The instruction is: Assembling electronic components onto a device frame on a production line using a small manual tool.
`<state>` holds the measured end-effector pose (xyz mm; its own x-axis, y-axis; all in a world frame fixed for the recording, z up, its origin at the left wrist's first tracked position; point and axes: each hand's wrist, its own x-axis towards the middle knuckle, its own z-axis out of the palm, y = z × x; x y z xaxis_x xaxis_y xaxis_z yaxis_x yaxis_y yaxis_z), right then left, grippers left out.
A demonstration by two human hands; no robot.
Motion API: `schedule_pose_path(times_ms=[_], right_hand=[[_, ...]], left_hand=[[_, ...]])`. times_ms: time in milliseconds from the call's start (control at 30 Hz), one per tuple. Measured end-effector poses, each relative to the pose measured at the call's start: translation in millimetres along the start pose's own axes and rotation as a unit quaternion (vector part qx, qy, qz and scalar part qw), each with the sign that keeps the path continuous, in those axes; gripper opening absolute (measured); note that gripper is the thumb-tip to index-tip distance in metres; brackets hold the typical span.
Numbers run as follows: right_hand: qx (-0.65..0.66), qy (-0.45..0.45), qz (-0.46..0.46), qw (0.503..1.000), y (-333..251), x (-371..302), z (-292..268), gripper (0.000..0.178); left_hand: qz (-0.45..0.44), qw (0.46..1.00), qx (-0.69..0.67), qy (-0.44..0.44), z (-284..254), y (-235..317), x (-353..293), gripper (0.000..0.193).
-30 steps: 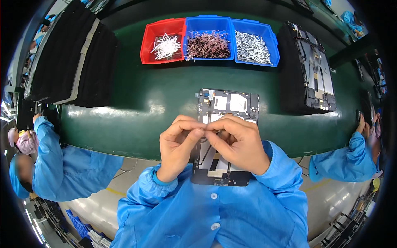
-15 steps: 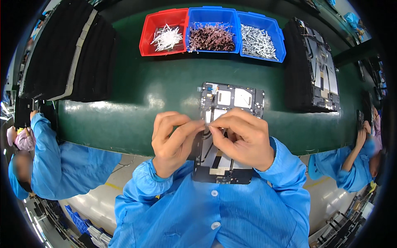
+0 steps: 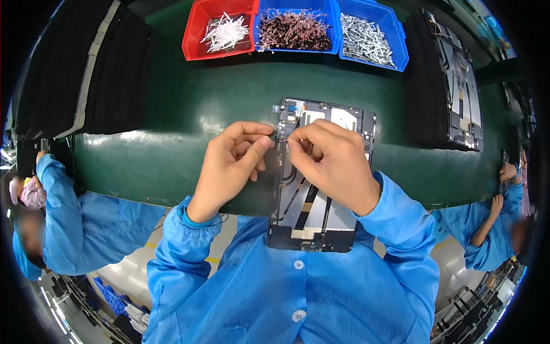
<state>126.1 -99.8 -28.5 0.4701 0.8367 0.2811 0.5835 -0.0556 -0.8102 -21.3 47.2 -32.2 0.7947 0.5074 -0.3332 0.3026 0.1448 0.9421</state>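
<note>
An opened tablet-like device [image 3: 341, 221] lies lengthwise before me, with bare metal plates, black cables and small boards showing. My right hand [image 3: 335, 163] is over its upper part. Thumb and forefinger are pinched together close to the device's left edge, and whatever is between them is too small to make out. Just left of that edge is my left hand [image 3: 229, 163], its forefinger stretched out and thumb slightly apart from it. I see nothing held in it.
At the back stand a red bin [image 3: 195, 43] of white strips, a blue bin [image 3: 298, 6] of brownish pieces and another blue bin [image 3: 401, 51] of silvery pieces. Black stacks [image 3: 120, 74] rise on the left; similar devices [image 3: 458, 86] are stacked right. People in blue work at both sides.
My hands were close together over the device's left edge. Both have shifted toward its far end; the left fingers have parted and drawn away leftward. The view has moved slightly.
</note>
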Motion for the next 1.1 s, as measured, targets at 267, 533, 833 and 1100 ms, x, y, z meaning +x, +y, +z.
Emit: schedule_pose_path(times_ms=[267,533,833,1100], right_hand=[[-0.002,-0.015,0.005,1.0,1.9,-3.3,4.3,0.009],[-0.056,-0.022,-0.026,0.998,1.8,-5.7,3.3,0.012],[-0.053,-0.022,-0.04,0.998,3.3,-5.8,2.4,0.014],[-0.053,-0.022,-0.044,0.997,5.9,-6.0,2.5,0.013]], left_hand=[[-0.038,0.998,-0.022,-0.04,-5.4,1.0,8.4,0.013],[-0.062,0.997,0.018,-0.042,-3.9,9.1,12.2,0.014],[-0.07,0.996,0.039,-0.047,-4.3,12.3,14.6,0.016],[-0.089,0.992,0.034,-0.077,-5.6,19.1,22.3,0.013]])
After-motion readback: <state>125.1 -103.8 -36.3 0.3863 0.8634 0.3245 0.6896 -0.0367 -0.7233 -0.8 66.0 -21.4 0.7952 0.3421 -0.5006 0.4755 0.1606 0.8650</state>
